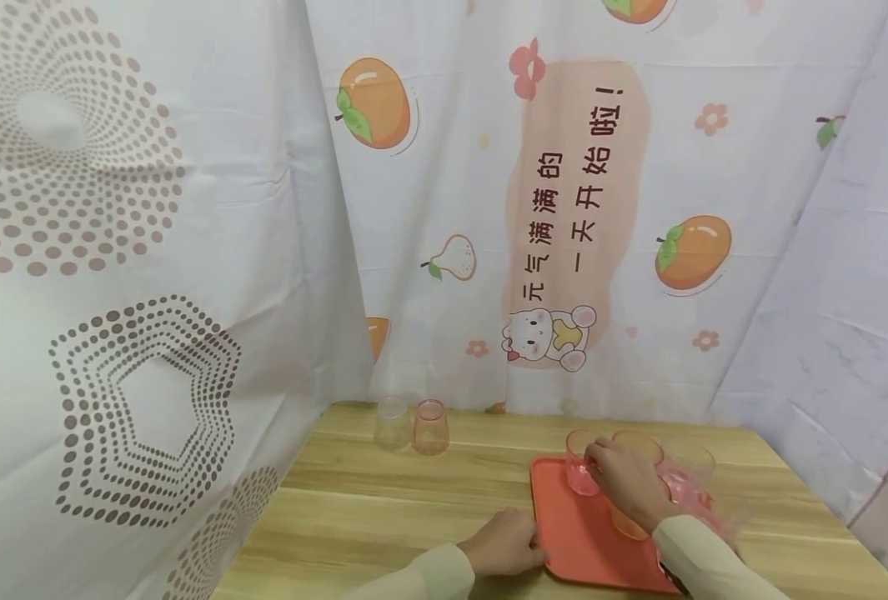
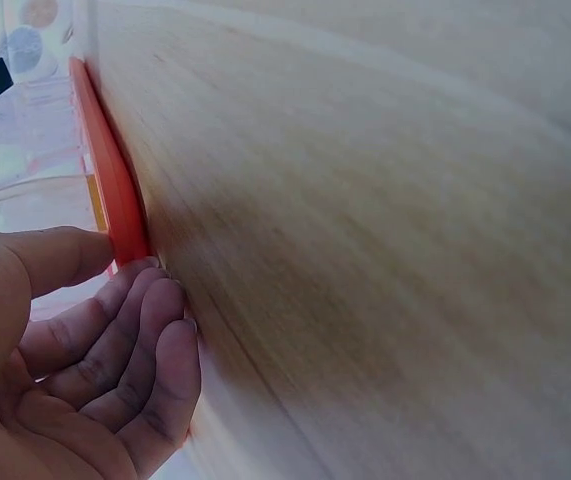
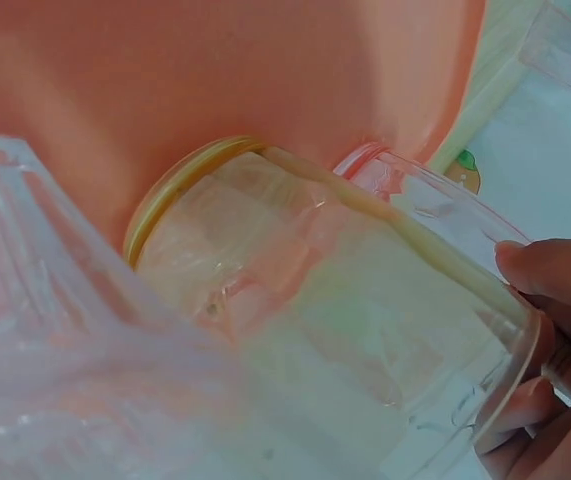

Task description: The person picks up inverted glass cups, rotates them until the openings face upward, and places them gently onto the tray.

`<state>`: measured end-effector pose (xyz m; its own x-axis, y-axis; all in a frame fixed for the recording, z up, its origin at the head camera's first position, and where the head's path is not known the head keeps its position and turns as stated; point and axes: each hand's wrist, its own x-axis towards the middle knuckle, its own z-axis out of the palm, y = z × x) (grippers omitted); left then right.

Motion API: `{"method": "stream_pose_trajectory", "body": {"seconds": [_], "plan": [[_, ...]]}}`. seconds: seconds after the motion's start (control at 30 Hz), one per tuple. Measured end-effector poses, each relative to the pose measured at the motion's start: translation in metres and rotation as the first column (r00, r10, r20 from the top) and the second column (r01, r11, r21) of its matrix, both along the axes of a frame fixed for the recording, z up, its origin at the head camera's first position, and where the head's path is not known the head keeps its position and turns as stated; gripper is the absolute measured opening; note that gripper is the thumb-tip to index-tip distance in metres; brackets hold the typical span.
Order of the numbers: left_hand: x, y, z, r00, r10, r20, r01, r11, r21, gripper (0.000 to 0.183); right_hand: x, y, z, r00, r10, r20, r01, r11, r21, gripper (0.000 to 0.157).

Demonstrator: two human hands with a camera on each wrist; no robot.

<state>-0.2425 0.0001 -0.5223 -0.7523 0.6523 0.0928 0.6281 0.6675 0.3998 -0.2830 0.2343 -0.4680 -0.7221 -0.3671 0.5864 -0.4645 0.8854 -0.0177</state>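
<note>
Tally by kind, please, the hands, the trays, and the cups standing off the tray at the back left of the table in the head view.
Hands: 2, left hand and right hand
Trays: 1, the red tray
Back-left cups: 2, one clear cup and one pink cup
Total: 5

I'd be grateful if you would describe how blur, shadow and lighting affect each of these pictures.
Head: evenly lit, the back curtain's print crisp, the far-left clear cup faint. Left wrist: tabletop grain soft, darker shading beside the left hand. Right wrist: hazy, the leftmost transparent cup blurred, the tray unevenly shaded.
</note>
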Motion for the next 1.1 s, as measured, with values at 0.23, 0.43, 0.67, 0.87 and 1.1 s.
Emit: {"method": "stream_pose_trajectory", "body": {"seconds": [0.23,0.43,0.67,0.87,1.1], "plan": [[0.002,0.000,0.001,1.000,0.006,0.024,-0.006,1.000,-0.014,0.046,-0.001,0.000,-0.003,0.999,0.019,-0.050,-0.019,1.000,0.009,0.020],[0.000,0.001,0.000,0.999,0.036,0.016,-0.036,0.999,-0.029,0.044,-0.001,-0.002,0.001,0.999,0.015,-0.038,-0.015,1.000,0.013,0.019],[-0.001,0.001,0.001,1.000,0.014,-0.006,-0.014,1.000,-0.021,0.046,0.001,-0.003,0.004,1.000,-0.002,-0.029,0.002,1.000,0.008,0.016],[-0.002,0.002,-0.001,0.999,0.015,-0.032,-0.016,1.000,-0.023,0.045,0.002,0.000,0.007,0.997,0.001,-0.082,-0.001,1.000,-0.008,0.022],[0.000,0.001,0.000,1.000,0.018,-0.013,-0.018,1.000,-0.002,0.043,0.015,0.000,0.009,0.986,0.078,-0.145,-0.081,0.997,-0.016,0.024]]}}
